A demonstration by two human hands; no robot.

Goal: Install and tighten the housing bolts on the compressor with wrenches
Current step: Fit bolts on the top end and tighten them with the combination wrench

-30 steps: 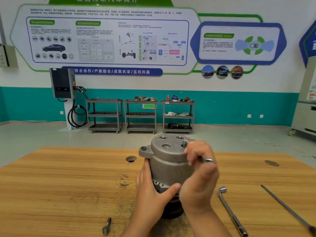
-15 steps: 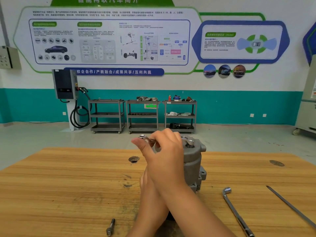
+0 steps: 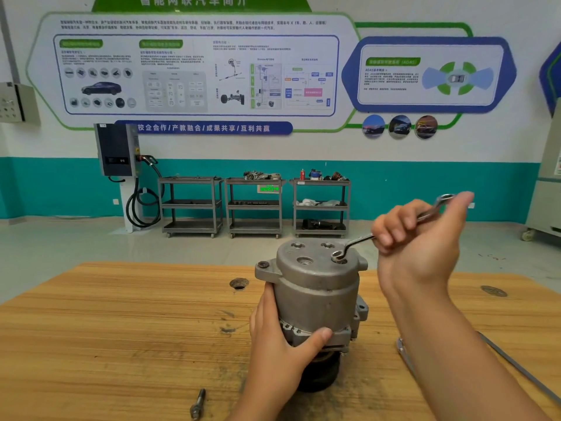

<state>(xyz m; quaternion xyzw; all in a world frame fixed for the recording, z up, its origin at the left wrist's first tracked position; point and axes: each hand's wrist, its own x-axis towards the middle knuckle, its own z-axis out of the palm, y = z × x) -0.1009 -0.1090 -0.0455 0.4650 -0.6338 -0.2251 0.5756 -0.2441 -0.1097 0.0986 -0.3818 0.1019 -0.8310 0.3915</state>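
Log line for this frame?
phase: tightening | left hand: grips compressor | right hand: holds wrench, ring end on compressor top | loose bolt: on table

Tightening a top bolt (image 3: pixel 337 256) on the compressor (image 3: pixel 315 293) with a ring wrench (image 3: pixel 355 242)

Steadying the grey compressor, standing upright on the wooden counter (image 3: pixel 121 329), with the left hand (image 3: pixel 279 344) wrapping round its lower body and laying the thumb across the front. Gripping the wrench shank in the right hand (image 3: pixel 419 247), curling the fingers (image 3: pixel 391 226) round it, resting the near ring on the bolt at the right of the top cap and pointing the far ring up past the fingertips. Working beside a loose bolt (image 3: pixel 197 404) lying near the counter's front edge, left of the left forearm, and a bent socket wrench (image 3: pixel 405 354) and a long thin rod (image 3: pixel 522 375) lying to the right, partly hiding behind the right forearm.
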